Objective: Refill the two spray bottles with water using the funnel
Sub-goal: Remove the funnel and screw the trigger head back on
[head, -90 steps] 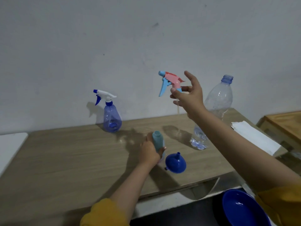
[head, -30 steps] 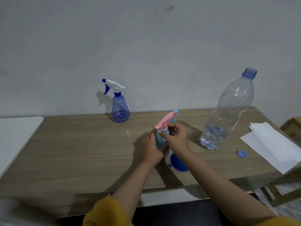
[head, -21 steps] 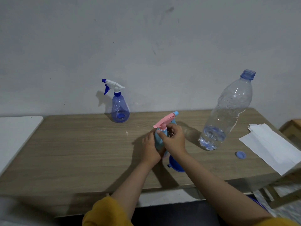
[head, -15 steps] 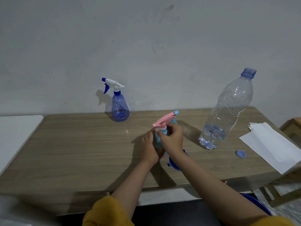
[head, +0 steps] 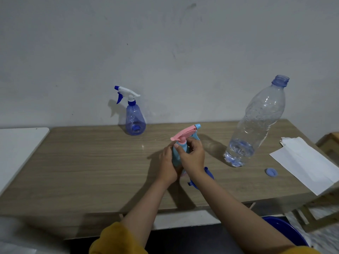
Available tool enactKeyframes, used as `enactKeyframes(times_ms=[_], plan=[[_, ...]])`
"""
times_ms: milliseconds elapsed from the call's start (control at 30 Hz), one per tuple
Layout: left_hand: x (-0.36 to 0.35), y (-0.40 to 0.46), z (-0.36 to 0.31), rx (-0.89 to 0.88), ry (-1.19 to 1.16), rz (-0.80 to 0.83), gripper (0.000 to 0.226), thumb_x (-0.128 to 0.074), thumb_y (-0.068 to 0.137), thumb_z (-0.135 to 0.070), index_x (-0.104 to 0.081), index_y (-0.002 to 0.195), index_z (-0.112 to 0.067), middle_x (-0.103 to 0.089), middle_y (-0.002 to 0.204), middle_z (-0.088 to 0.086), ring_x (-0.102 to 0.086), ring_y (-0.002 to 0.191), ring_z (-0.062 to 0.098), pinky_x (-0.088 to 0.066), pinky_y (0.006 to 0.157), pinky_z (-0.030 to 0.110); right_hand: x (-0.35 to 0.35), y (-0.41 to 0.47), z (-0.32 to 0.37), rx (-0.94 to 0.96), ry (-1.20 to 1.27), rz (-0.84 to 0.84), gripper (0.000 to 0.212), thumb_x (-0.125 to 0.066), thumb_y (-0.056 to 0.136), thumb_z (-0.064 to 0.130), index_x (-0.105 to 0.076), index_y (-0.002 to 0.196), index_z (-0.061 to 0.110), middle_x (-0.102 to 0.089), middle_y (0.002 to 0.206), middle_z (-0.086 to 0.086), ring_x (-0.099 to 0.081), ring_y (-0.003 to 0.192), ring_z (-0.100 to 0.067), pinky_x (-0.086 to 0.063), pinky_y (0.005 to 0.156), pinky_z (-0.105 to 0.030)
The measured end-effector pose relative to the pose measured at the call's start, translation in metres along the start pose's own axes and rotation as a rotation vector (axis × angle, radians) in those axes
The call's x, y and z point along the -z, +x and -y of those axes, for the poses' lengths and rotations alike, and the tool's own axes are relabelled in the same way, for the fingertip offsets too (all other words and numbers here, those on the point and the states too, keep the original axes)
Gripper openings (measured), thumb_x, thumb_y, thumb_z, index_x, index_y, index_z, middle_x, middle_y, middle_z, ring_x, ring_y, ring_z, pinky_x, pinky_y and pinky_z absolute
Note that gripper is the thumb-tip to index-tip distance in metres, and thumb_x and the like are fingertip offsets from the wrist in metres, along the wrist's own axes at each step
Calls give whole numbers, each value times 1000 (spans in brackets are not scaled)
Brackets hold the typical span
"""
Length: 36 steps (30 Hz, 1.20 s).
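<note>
A small light-blue spray bottle [head: 176,155] stands at the middle of the wooden table [head: 91,162], its pink spray head [head: 184,133] seated on the neck. My left hand [head: 167,165] wraps the bottle's body. My right hand [head: 192,156] grips the collar just under the pink head. The blue funnel [head: 209,176] lies on the table behind my right wrist, mostly hidden. A second spray bottle [head: 134,116], clear blue with a white head, stands at the back by the wall. A large clear water bottle [head: 256,123], uncapped and with a little water at the bottom, stands to the right.
The water bottle's blue cap [head: 271,172] lies on the table near a white sheet of paper [head: 308,162] at the right edge. A blue basin [head: 286,233] sits on the floor below the front edge. A white surface [head: 18,149] adjoins the table's left end.
My right hand brought the pink spray head down from the air onto the light-blue bottle. Over the last second both hands stay on the bottle, with my right fingers shifting around the collar.
</note>
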<state>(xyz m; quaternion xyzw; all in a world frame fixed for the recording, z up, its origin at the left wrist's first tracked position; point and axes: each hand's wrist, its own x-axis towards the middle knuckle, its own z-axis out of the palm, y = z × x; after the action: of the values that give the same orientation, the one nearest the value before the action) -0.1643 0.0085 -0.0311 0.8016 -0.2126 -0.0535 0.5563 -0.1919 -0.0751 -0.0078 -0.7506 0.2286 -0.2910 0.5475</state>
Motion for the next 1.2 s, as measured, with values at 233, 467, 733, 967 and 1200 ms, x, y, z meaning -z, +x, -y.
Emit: enactKeyframes(times_ms=[233, 467, 733, 967, 1200], plan=[[18, 6, 5, -23, 37, 164, 74, -73, 71, -9, -41, 135, -25, -52, 130, -3, -50, 115, 8, -46, 88, 17, 15, 7, 4, 30, 49, 193, 16, -63, 90, 23, -66, 101, 12, -67, 98, -4, -63, 94, -17, -54, 86, -41], [17, 8, 9, 13, -62, 152, 70, -69, 61, -18, -47, 126, -32, -56, 126, -3, -56, 114, 11, -50, 94, 41, 5, 4, 1, 68, 0, 85, 16, -65, 88, 25, -65, 99, 12, -67, 94, -1, -63, 90, -17, -54, 79, -34], [17, 10, 7, 21, -93, 146, 59, -72, 74, -8, -49, 126, -23, -58, 124, -1, -57, 111, 10, -50, 92, 30, -10, -10, 7, 92, -30, -100, 13, -66, 87, 21, -62, 98, 14, -63, 95, 2, -58, 90, -11, -50, 81, -28], [11, 4, -2, 131, -176, 50, 64, -64, 64, -62, -55, 115, -25, -60, 121, 3, -59, 111, 22, -50, 93, 47, -8, -21, 13, -97, 33, -263, 74, -84, 68, 29, -39, 125, 16, -32, 126, -2, -44, 107, -10, -45, 80, -17], [19, -1, -12, 96, -96, 65, 25, -60, 89, -23, -57, 113, -25, -61, 115, -4, -60, 103, 14, -52, 85, 21, -13, -6, 22, -30, -72, -140, 83, -77, 76, 21, -26, 141, 10, -30, 136, -8, -54, 97, -12, -42, 67, -10]])
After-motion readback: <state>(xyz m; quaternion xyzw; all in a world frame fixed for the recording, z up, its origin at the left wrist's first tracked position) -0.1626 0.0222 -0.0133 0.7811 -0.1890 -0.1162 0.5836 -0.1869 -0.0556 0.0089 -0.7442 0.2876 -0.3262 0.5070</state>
